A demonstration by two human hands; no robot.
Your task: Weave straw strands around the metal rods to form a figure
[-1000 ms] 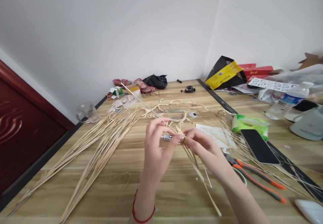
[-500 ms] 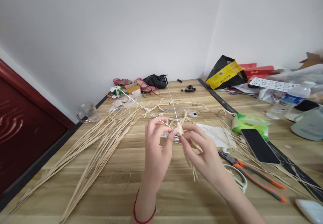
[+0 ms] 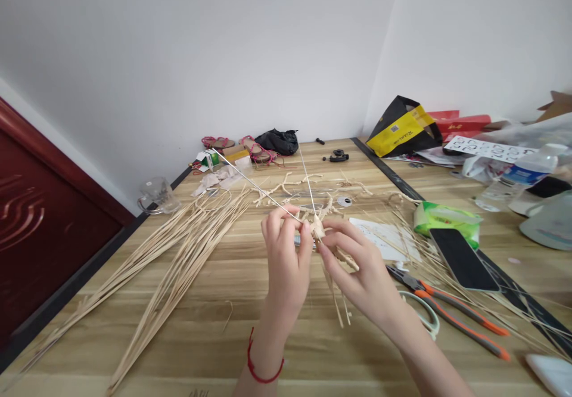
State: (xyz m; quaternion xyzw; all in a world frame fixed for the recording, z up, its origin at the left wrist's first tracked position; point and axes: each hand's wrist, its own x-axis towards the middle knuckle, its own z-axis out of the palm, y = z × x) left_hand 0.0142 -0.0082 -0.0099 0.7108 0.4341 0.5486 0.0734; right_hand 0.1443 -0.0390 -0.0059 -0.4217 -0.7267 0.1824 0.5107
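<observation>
Over the middle of the table, my left hand (image 3: 288,257) pinches a thin straight rod (image 3: 254,183) between thumb and fingers; the rod slants away to the far left. My right hand (image 3: 360,266) is closed on a small pale knot of wrapped fibre (image 3: 317,228), thumb and fingertips at its right and lower side. A second thin rod (image 3: 307,179) rises from this knot toward the wall. Behind the hands lie pale twig-like branches (image 3: 328,206), and rattan-like strips (image 3: 333,295) hang or lie below the right hand. My fingertips partly hide where rod and knot meet.
Long bundles of pale strips (image 3: 179,278) spread across the left, near a glass mug (image 3: 157,195). Orange-handled pliers (image 3: 451,307), scissors handles (image 3: 424,313), a phone (image 3: 465,260) and a green tissue pack (image 3: 447,221) lie right. A water bottle (image 3: 513,179) stands beyond.
My left hand has shifted slightly right and its wrist turned; its thumb has moved up along the rod, off the knot. My right hand keeps nearly the same grip.
</observation>
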